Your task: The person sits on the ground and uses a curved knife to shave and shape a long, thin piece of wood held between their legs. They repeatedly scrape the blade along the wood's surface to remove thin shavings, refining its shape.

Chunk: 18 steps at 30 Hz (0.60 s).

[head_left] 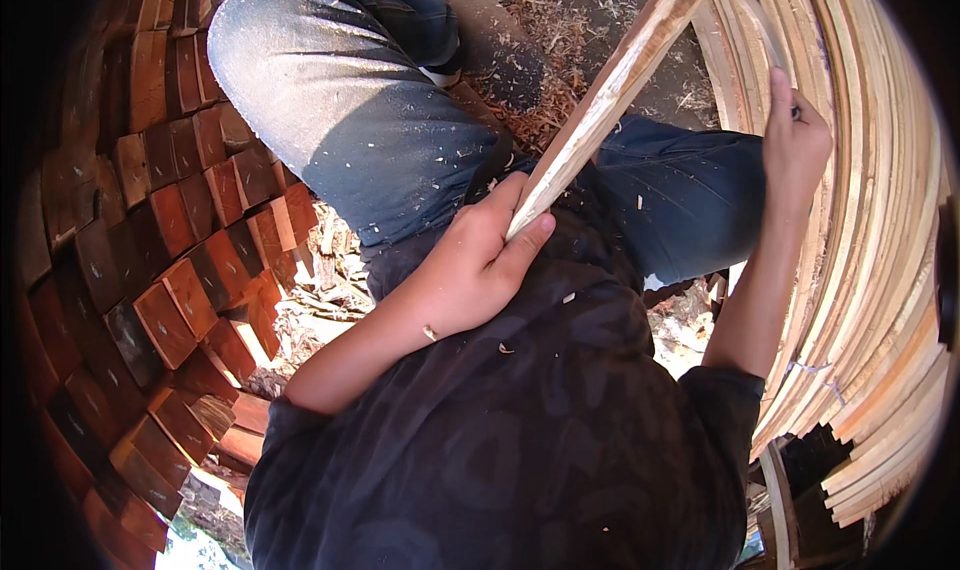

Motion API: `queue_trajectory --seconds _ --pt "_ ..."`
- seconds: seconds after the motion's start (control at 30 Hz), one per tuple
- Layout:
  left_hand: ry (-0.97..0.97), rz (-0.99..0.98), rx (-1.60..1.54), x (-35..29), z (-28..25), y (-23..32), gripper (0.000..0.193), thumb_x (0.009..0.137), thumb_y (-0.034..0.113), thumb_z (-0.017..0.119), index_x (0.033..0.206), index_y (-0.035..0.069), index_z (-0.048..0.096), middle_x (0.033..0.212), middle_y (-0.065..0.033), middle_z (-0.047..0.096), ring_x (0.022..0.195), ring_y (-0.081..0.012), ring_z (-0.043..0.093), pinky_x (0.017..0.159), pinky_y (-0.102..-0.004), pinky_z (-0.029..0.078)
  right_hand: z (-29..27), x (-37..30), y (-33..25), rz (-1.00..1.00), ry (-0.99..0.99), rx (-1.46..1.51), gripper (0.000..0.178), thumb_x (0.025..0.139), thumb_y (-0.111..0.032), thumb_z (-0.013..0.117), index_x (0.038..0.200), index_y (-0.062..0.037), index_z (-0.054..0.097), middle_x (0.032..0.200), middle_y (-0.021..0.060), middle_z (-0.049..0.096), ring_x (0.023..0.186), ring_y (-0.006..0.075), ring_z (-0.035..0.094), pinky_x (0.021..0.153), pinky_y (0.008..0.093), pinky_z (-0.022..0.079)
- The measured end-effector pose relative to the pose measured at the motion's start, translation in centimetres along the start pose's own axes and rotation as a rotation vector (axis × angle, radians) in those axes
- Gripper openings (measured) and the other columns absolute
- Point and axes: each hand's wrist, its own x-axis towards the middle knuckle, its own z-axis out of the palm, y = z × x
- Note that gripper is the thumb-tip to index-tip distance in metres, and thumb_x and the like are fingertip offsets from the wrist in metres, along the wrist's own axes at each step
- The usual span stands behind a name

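Observation:
My left hand (480,260) is wrapped round the near end of a long wooden stick (610,95). The stick slants up and to the right, away from my lap, with a pale shaved face and a browner side. Out to the right, my right hand (797,140) is closed, thumb pointing forward. From it rises a thin, pale, curved blade-like tool (765,25), hard to separate from the wood behind it. A small dark bit shows between the fingers; the grip is hidden. The tool and the stick are apart near my right hand.
A tall stack of reddish-brown wooden blocks (180,300) stands close on my left. Long pale wooden strips (850,220) are piled on my right. Shavings (560,60) litter the ground ahead. My bent legs (340,110) lie beneath the stick.

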Motion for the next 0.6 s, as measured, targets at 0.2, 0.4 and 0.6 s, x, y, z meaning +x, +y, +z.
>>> queue_trajectory --seconds 0.2,0.4,0.6 --pt "-0.054 -0.144 -0.135 0.7 -0.7 1.2 0.023 0.098 0.016 0.049 0.111 -0.002 0.049 0.076 -0.0083 0.051 0.07 -0.0145 0.05 0.064 -0.0298 0.041 -3.4 -0.1 -1.0 0.119 -0.185 -0.049 0.063 0.09 -0.057 0.055 0.097 0.0042 0.071 0.049 0.0099 0.049 0.048 0.0155 0.048 0.05 0.0338 0.041" --pt "-0.039 -0.159 -0.115 1.4 -0.5 1.7 0.022 0.098 0.016 0.049 0.11 -0.002 0.049 0.078 -0.0121 0.054 0.072 -0.0177 0.053 0.068 -0.0325 0.043 -1.0 -7.0 -8.3 -0.342 -0.434 0.131 0.053 0.075 -0.051 0.073 0.063 -0.0031 0.056 0.05 0.0141 0.053 0.049 0.0327 0.056 0.048 0.0393 0.045" --pt "-0.01 -0.178 -0.058 1.2 -0.4 2.0 0.021 0.099 0.021 0.048 0.106 0.001 0.049 0.068 -0.0028 0.047 0.061 -0.0102 0.046 0.055 -0.0266 0.037 0.6 -4.8 -7.0 -0.55 -0.25 0.023 0.061 0.068 -0.063 0.07 0.06 -0.0057 0.051 0.049 0.0108 0.053 0.045 0.0284 0.056 0.043 0.0366 0.044"
